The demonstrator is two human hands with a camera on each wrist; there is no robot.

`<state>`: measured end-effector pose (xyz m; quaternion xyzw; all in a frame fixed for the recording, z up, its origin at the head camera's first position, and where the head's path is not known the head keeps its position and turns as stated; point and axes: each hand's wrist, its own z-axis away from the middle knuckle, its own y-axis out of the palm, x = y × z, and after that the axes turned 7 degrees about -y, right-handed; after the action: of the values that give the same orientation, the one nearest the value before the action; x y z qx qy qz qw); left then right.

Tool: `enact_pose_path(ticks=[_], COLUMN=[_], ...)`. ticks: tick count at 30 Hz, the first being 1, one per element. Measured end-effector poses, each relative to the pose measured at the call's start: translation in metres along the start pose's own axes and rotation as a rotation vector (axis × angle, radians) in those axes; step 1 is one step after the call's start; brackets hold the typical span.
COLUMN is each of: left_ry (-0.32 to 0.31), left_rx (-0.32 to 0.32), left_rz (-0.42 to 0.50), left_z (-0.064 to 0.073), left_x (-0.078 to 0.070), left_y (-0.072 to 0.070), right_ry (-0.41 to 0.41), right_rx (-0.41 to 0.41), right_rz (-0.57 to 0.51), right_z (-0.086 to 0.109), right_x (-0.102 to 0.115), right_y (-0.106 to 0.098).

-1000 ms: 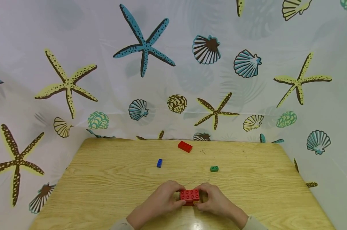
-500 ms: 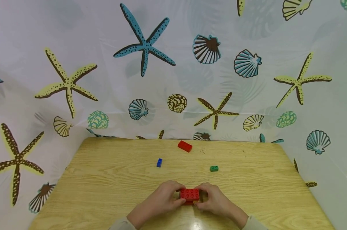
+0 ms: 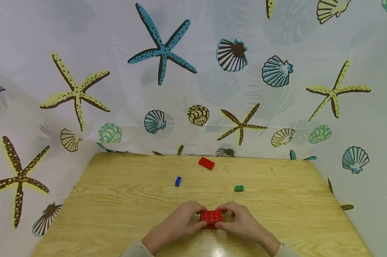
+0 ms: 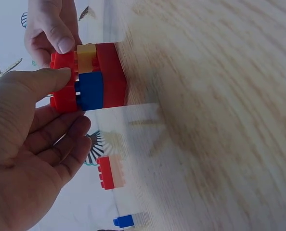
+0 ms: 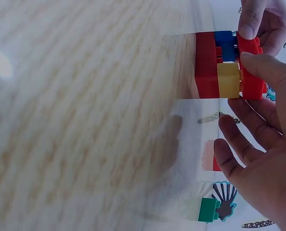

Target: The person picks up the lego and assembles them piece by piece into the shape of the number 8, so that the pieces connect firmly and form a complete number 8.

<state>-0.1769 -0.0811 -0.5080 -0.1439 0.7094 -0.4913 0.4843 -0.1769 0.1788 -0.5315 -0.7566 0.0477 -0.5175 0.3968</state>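
Both hands pinch the ends of a red eight-stud top brick (image 3: pixel 211 216), the left hand (image 3: pixel 184 219) on one side and the right hand (image 3: pixel 239 221) on the other. Under it, a blue brick (image 4: pixel 91 91) and a yellow brick (image 5: pixel 228 81) stand side by side on a red bottom brick (image 4: pixel 115 79), which rests on the table. A narrow gap with studs showing runs between the top brick and the middle two. Each thumb presses the near side of the top brick; the left wrist view has the left fingertips right at its lower corner.
Farther back on the wooden table (image 3: pixel 122 200) lie a red brick (image 3: pixel 206 163), a small blue brick (image 3: pixel 178 181) and a small green brick (image 3: pixel 239 188). A white cloth (image 3: pixel 187 85) with starfish and shells hangs around the table's back and sides.
My right thumb has shifted slightly up and left along the near side of the stack, covering the bit of yellow seen before. The left hand and the loose bricks stay put.
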Motion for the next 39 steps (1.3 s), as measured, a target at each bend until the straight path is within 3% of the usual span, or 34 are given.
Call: enact_pose_path(ticks=[10, 18, 25, 39], left_ry=[0.001, 0.019, 0.001, 0.056], left_rx=[0.009, -0.006, 0.02, -0.016], left_rz=[0.0, -0.009, -0.025, -0.031], left_z=[0.0001, 0.0009, 0.0046, 0.0036], left_x=[-0.001, -0.0004, -0.0008, 0.0026], left_y=[-0.002, -0.0002, -0.0002, 0.0048], right_ry=[-0.042, -0.019, -0.005, -0.01], right_rx=[-0.012, -0.013, -0.015, 0.029], right_rz=[0.012, -0.006, -0.014, 0.031], right_z=[-0.0008, 0.0008, 0.0018, -0.0031], right_x=[0.0007, 0.0007, 0.002, 0.0074], right_y=[-0.0013, -0.0001, 0.0006, -0.003])
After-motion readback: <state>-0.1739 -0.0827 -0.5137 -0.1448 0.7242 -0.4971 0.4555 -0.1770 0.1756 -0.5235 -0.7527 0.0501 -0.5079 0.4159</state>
